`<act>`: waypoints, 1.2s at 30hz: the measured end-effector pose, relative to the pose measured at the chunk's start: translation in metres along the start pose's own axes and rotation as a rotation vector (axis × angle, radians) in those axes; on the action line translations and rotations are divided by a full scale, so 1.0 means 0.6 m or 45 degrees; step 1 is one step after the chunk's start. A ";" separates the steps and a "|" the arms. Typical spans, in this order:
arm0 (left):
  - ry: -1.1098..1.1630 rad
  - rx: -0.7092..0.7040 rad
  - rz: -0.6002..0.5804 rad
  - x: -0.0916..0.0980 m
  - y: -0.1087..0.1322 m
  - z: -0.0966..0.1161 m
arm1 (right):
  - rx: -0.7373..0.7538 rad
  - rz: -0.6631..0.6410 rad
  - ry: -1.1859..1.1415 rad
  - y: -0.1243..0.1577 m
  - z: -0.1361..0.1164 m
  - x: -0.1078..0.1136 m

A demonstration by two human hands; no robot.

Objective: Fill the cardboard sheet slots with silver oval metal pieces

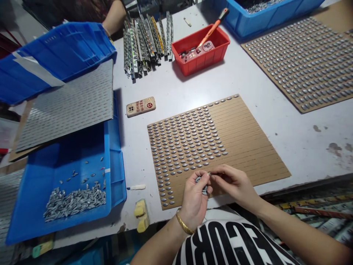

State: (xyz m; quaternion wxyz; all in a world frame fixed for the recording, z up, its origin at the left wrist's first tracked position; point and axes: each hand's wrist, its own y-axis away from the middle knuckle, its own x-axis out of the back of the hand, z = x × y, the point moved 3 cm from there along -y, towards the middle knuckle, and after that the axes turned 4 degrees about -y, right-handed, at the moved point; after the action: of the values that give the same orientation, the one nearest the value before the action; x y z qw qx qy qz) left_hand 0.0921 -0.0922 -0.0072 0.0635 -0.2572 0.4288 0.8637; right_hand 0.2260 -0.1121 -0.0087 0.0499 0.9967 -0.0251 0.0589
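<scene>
My left hand is closed around several small grey oval metal pieces, close over the near edge of a brown cardboard sheet. Thumb and finger of my right hand pinch together at the left thumb tip; whatever sits between them is too small and covered to make out. Rows of shiny oval pieces lie on the sheet's left part and along its far edge. Bare cardboard with thin dark lines shows on its right part.
Loose grey pieces fill the bottom of a blue bin at left, under a tilted studded sheet. A red tray, metal strips, a printed case and a covered sheet lie beyond. Another person's arm is behind.
</scene>
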 end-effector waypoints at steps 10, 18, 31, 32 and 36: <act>-0.016 0.075 0.101 -0.007 -0.002 0.005 | 0.309 0.009 0.432 -0.026 0.023 0.042; -0.050 0.088 0.064 -0.002 0.007 0.004 | 0.753 -0.227 1.177 -0.034 0.052 0.037; -0.038 0.074 0.073 -0.005 0.007 0.008 | 0.636 -0.178 0.971 -0.034 0.021 0.048; -0.045 0.058 0.074 -0.006 0.008 0.009 | 0.565 -0.155 0.837 -0.032 0.015 0.048; -0.037 0.004 0.059 -0.006 0.006 0.008 | 0.152 -0.220 0.149 -0.024 -0.001 0.035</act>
State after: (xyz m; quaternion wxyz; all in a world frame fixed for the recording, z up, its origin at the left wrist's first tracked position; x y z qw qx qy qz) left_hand 0.0922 -0.0906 -0.0004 0.0502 -0.2343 0.4352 0.8679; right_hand 0.2477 -0.0989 -0.0069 -0.0034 0.9912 0.0675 0.1138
